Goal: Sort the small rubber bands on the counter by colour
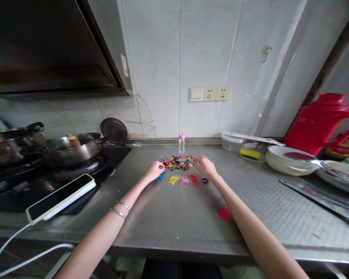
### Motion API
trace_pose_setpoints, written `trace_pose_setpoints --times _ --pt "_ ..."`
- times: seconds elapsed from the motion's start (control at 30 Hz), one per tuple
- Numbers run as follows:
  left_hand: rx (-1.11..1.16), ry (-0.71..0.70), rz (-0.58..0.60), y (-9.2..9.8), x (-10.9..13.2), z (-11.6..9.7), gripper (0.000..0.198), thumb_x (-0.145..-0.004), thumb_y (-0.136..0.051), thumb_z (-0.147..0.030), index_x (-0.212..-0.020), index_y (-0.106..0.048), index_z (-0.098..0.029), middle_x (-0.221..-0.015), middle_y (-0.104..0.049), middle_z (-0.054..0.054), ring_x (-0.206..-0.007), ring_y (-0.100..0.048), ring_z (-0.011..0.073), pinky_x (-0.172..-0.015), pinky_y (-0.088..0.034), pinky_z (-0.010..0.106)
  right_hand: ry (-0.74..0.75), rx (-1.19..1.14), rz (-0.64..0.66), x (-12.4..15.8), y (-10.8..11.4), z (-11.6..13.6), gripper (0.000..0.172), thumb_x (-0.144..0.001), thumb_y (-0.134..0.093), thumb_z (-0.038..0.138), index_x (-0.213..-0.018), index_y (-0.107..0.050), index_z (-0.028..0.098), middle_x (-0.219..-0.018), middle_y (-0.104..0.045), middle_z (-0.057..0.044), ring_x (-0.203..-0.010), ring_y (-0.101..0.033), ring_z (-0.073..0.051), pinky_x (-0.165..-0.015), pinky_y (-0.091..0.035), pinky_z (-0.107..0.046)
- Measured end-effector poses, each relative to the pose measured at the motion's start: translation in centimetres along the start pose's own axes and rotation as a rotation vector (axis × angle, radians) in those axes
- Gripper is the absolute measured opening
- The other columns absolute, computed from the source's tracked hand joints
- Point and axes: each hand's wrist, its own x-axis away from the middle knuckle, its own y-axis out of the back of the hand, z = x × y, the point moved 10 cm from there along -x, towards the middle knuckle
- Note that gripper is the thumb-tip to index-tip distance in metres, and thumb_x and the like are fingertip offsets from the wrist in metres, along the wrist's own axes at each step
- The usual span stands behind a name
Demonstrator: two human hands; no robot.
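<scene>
A mixed heap of small coloured elastic bands (178,161) lies on the steel counter (174,217). In front of it sit little sorted piles: blue (159,178), yellow (174,179), pink (185,181), red (194,179) and dark (205,181). My left hand (154,170) rests at the heap's left edge above the blue pile, its fingers curled in a pinch. My right hand (204,166) reaches the heap's right edge with fingers pinched at the bands. What each pinch holds is too small to see. A small clear bottle with a pink cap (182,143) stands behind the heap.
A phone on a white cable (61,197) lies at the stove's edge on the left, beside pans (71,149) on the burners. Plates (291,159), a plastic box (232,142), a yellow sponge (250,153) and a red thermos (320,122) crowd the right. A red object (224,213) lies near my right forearm.
</scene>
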Motion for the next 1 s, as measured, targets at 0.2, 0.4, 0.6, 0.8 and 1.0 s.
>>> trace_pose_setpoints --times 0.2,0.4,0.6,0.8,1.0 --pt "0.164 -0.106 0.03 -0.8 -0.1 -4.6 0.018 -0.07 -0.054 -0.023 -0.07 -0.068 -0.012 -0.073 -0.066 0.006 -0.065 -0.056 0.0135 -0.064 -0.041 0.023 -0.131 -0.047 -0.018 0.0 -0.8 -3.2 0.026 -0.08 -0.042 0.033 -0.089 -0.065 0.025 -0.095 -0.062 -0.003 -0.085 -0.056 -0.016 -0.065 -0.039 -0.022" --pt "0.154 -0.302 0.14 -4.0 0.2 -12.3 0.017 -0.07 -0.053 -0.022 -0.069 -0.067 -0.014 -0.071 -0.065 0.004 -0.064 -0.055 0.0118 -0.062 -0.039 0.021 -0.19 -0.116 -0.075 -0.1 -0.1 -3.9 0.026 -0.078 -0.043 0.032 -0.086 -0.067 0.025 -0.091 -0.064 -0.003 -0.082 -0.057 -0.015 -0.066 -0.04 -0.021" --pt "0.062 -0.402 0.237 -8.3 0.3 -17.2 0.018 -0.07 -0.051 -0.022 -0.075 -0.068 -0.016 -0.074 -0.066 0.004 -0.066 -0.057 0.0132 -0.065 -0.04 0.022 -0.167 -0.188 -0.126 -1.2 1.1 -3.6 0.025 -0.077 -0.044 0.03 -0.086 -0.066 0.023 -0.09 -0.065 -0.002 -0.078 -0.058 -0.013 -0.068 -0.041 -0.02" --pt "0.028 -0.391 0.279 -10.6 0.1 -17.4 0.019 -0.07 -0.053 -0.025 -0.079 -0.068 -0.019 -0.075 -0.066 0.004 -0.066 -0.057 0.0142 -0.062 -0.04 0.022 -0.09 -0.134 -0.045 -3.1 0.9 -3.8 0.025 -0.075 -0.046 0.027 -0.089 -0.066 0.023 -0.093 -0.066 -0.002 -0.086 -0.058 -0.015 -0.071 -0.041 -0.021" --pt "0.151 -0.45 0.308 -9.4 0.1 -17.6 0.028 -0.066 -0.06 -0.032 -0.089 -0.066 -0.017 -0.07 -0.064 0.004 -0.06 -0.054 0.0134 -0.057 -0.038 0.022 -0.028 -0.136 0.178 -4.3 -2.4 -4.5 0.028 -0.074 -0.049 0.032 -0.093 -0.067 0.02 -0.09 -0.067 -0.005 -0.082 -0.06 -0.017 -0.07 -0.041 -0.021"
